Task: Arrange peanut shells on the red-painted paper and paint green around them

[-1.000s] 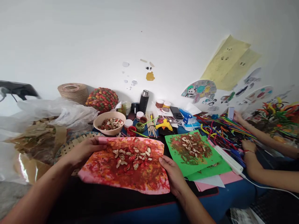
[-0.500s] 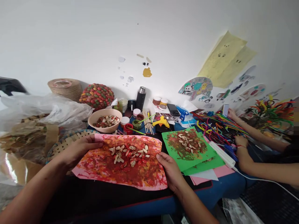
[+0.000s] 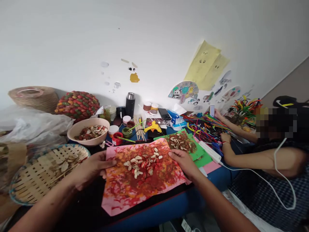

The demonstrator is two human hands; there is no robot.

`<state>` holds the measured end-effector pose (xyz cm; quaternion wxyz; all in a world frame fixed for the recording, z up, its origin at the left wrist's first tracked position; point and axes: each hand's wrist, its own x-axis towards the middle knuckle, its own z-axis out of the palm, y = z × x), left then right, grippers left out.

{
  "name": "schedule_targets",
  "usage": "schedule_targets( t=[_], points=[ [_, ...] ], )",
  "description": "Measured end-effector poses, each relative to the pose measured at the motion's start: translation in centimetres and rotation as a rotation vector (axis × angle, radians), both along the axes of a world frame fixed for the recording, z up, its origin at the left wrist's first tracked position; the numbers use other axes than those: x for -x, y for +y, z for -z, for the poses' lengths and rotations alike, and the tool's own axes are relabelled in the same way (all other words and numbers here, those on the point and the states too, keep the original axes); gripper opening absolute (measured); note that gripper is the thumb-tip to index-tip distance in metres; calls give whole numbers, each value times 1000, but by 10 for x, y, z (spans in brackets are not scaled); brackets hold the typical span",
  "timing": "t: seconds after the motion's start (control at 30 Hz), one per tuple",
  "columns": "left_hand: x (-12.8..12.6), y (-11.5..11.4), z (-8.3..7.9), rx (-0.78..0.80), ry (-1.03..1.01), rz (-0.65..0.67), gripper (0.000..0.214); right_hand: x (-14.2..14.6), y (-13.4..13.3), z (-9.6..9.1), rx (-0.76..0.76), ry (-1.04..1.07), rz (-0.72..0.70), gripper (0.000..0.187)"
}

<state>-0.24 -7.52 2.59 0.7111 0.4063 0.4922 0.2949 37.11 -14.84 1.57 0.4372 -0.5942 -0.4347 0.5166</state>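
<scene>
While the left hand [image 3: 93,168] pinches the painted sheet [image 3: 120,195], thumb uppermost, the right hand [image 3: 184,161] clasps its right edge. Blue worktop [image 3: 166,207] shows below, lower centre.

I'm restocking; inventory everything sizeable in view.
painted paper: 1, pink, centre
shells: many, cream, on paper
sheets: at least 2, green, right
bowl: 1, beige, left
basket: 1, tan, left
twine spool: 1, tan, left
ball: 1, multicoloured, left
flask: 1, black, back
jars: several, mixed, back
glue gun: 1, yellow, back
pipe cleaners: many, multicoloured, right
posters: 2, yellow, wall
person: 1, dark-clad, right
left hand: 1, bare, paper's left
right hand: 1, bare, paper's right
</scene>
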Motion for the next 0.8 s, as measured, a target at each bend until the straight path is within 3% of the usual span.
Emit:
schedule_targets(
  t=[0.13, 0.3, 0.4, 0.6, 0.73, 0.8],
  points=[
    [-35, 1, 9, -43, -91, 156, 66, -44, 5, -9, -43, -333, -26, 53],
    [-85, 8, 7, -46, -217, 149, 53, -94, 18, -20, -77, -489, 32, 51],
    [-118, 16, 8, -27, -277, 73, 39, -117, 29, -25, -93, -629, 56, 43],
    [-175, 37, 24, -1, -279, 42, 24, -147, 51, -31, -87, -985, 116, 23],
    [-204, 54, 34, 21, -261, 40, 24, -159, 60, -34, -34, -1191, 135, 25],
    [-215, 61, 37, 29, -251, 48, 34, -164, 62, -35, -13, -1267, 131, 27]
  ],
)
